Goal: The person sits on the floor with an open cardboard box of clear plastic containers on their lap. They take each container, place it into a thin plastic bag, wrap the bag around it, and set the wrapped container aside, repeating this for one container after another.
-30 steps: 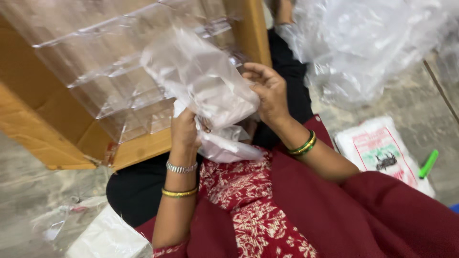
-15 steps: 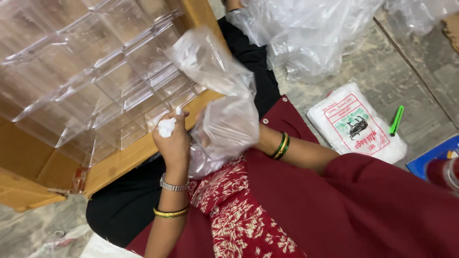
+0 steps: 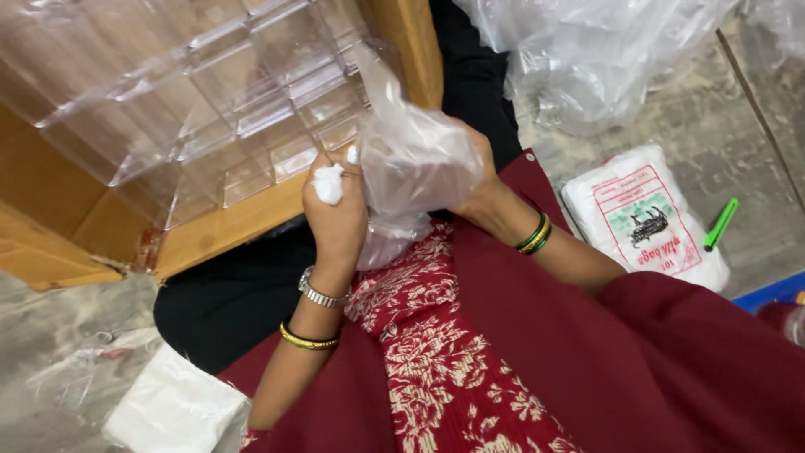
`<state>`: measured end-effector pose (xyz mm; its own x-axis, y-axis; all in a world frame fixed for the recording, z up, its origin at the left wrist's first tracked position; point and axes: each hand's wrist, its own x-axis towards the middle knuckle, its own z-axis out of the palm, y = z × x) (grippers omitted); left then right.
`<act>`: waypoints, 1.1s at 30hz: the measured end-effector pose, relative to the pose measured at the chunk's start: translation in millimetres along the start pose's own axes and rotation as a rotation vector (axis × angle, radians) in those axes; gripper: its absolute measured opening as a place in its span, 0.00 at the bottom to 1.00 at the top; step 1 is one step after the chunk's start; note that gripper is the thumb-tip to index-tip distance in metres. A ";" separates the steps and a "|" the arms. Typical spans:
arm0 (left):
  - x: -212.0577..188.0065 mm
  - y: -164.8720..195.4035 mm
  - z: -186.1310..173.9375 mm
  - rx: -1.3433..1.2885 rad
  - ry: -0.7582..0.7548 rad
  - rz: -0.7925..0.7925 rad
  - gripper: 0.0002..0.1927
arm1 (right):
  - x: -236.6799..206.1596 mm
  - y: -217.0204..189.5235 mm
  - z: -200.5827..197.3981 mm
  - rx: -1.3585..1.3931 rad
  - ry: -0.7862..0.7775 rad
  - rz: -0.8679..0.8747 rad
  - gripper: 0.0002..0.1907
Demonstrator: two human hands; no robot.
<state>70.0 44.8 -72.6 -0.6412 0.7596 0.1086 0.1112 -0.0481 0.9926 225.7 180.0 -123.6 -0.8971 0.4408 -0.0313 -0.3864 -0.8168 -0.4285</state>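
Nearby, white labelled packet (image 3: 646, 220) right on floor; both hands, left hand (image 3: 335, 210) and right hand (image 3: 480, 189), grip clear bag (image 3: 415, 164).

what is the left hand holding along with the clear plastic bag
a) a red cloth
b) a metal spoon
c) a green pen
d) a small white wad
d: the left hand pinches a small white wad between its fingers at the edge of the clear plastic bag, while the green pen lies apart on the floor beside the white packet.
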 end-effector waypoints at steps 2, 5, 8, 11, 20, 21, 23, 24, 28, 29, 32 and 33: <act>1.4 1.8 -3.2 0.116 0.021 0.145 0.07 | 0.1 2.2 8.4 0.026 -0.019 0.026 0.28; 0.1 3.9 -5.2 0.121 -0.019 0.061 0.05 | -3.6 4.5 24.3 0.102 -0.089 0.132 0.29; -1.9 0.0 -3.1 0.262 -0.127 0.137 0.02 | -12.6 4.2 30.6 0.168 -0.210 0.267 0.30; -0.7 -9.5 -2.9 0.400 -0.125 0.047 0.05 | -26.0 3.2 15.5 0.156 -0.236 0.310 0.30; 8.2 -27.9 -19.6 0.388 -0.078 0.055 0.07 | 7.7 -129.9 -59.0 -0.412 0.339 -0.350 0.08; 9.5 -29.2 -22.3 0.429 -0.041 0.113 0.07 | 17.3 -161.2 -66.0 -0.421 0.469 -0.506 0.11; 16.4 -32.8 -28.1 0.508 0.037 0.225 0.06 | 31.5 -215.2 -84.6 -0.499 0.764 -0.772 0.18; 20.8 -35.5 -29.2 0.440 0.056 0.151 0.07 | 37.2 -234.6 -94.7 -0.551 0.916 -0.864 0.22; 37.3 -46.2 -35.3 0.189 0.121 -0.170 0.08 | 38.6 -239.5 -138.4 -0.861 1.356 -0.893 0.37; 38.2 -48.3 -36.5 0.132 0.132 -0.266 0.08 | 37.6 -245.2 -140.4 -0.970 1.465 -0.855 0.41; 39.7 -53.1 -37.0 0.147 0.089 -0.242 0.06 | 40.1 -257.4 -140.5 -1.387 1.787 -0.711 0.53; 38.9 -53.9 -36.6 0.153 0.087 -0.219 0.06 | 40.4 -262.3 -136.7 -1.527 1.893 -0.661 0.57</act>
<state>11.3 53.2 -120.0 -0.7246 0.6823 -0.0968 0.0721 0.2148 0.9740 320.1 462.9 -135.9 0.5422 0.7890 0.2889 0.6743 -0.2034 -0.7099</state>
